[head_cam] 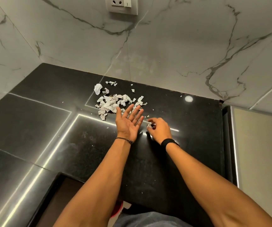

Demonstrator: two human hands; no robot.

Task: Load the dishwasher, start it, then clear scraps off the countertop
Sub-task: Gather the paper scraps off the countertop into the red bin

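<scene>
The paper scraps [114,102] are heaped as a loose, crumpled white pile on the black table [50,128], towards the rear and near the marble wall [164,46]. Smaller flecks [132,90] are scattered around the pile, apart from it. One small scrap [149,126] is pinched between the curled fingertips of the right hand [159,128], just right of the pile. The left hand [129,122] is held palm up beside it, fingers straight and spread, with its fingertips at the pile's near edge.

Several slips can be foreseen. Because the left palm is flat and not cupped, pieces dropped onto it could slide off between the spread fingers and fall back to the table. The light, crumpled bits could be flicked further out by a quick sweep, or pushed into the seam where table meets wall. The tiniest flecks may be overlooked against the bright reflections on the polished surface. Bits swept towards the front edge could be lost to the floor.

No brand, label or writing can be read; the wall socket [123,5] is seen to carry no legible marking.
</scene>
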